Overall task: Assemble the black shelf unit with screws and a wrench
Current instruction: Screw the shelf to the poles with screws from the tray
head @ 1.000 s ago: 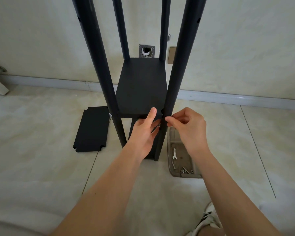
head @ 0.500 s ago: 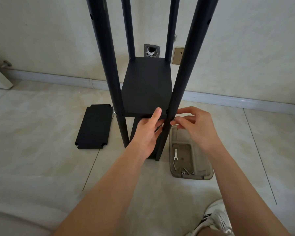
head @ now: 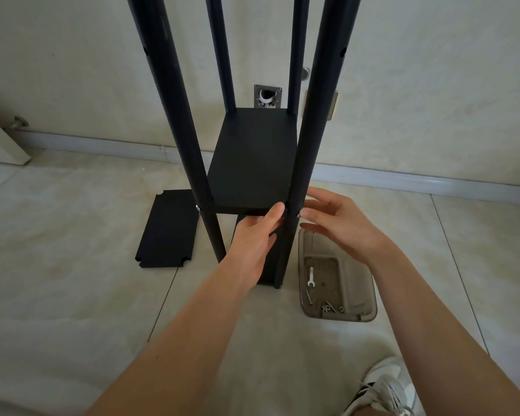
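I have the shelf unit (head: 252, 145) standing on the floor in the middle of the frame, four black posts rising out of the top edge and one board (head: 252, 163) set between them at mid-height. My left hand (head: 252, 238) reaches under the board's near right corner, fingers straight and together with the thumb up against the front edge, propping it level. My right hand (head: 339, 226) sits just right of the near right post (head: 306, 145), fingers spread and loose, the tips at a small silvery screw (head: 298, 216) head showing on the post at board height; I cannot tell whether they actually pinch it. To do this well, I judge I should keep the corner lifted so hole and thread line up, turn the screw by hand until it bites, and only then fetch the wrench (head: 311, 276) from the tray (head: 370, 298) at lower right, where spare screws lie too. A second board (head: 168, 229) lies flat on the floor at left.
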